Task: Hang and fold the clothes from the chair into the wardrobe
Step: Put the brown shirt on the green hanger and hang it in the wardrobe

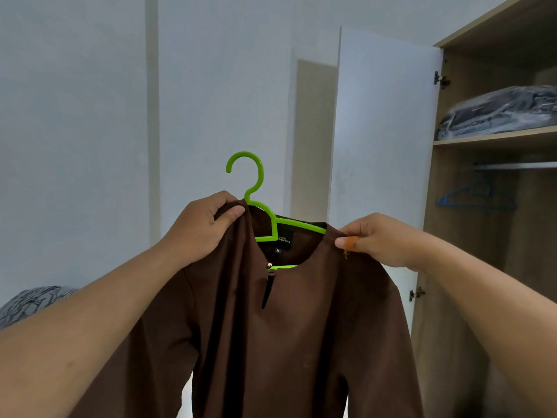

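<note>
Head view: you're holding a brown shirt (271, 327) up in front of you, with a green hanger (272, 224) slipped inside its neckline and the hook standing clear above the collar. Your left hand (200, 227) grips the shirt's left shoulder, fingers (233, 211) curled over the cloth and thumb pinching it from the front. Your right hand (382, 239) pinches the other shoulder seam between thumb and forefinger, right where the hanger's arm ends. Off to your right the wardrobe (494, 206) stands with its white door (382, 131) swung wide. A plastic-wrapped bundle (497, 113) lies on the upper shelf, and blue hangers (474, 197) hang from the rail below it. Low at your left, a patterned grey cloth (33, 303) peeks in.
</note>
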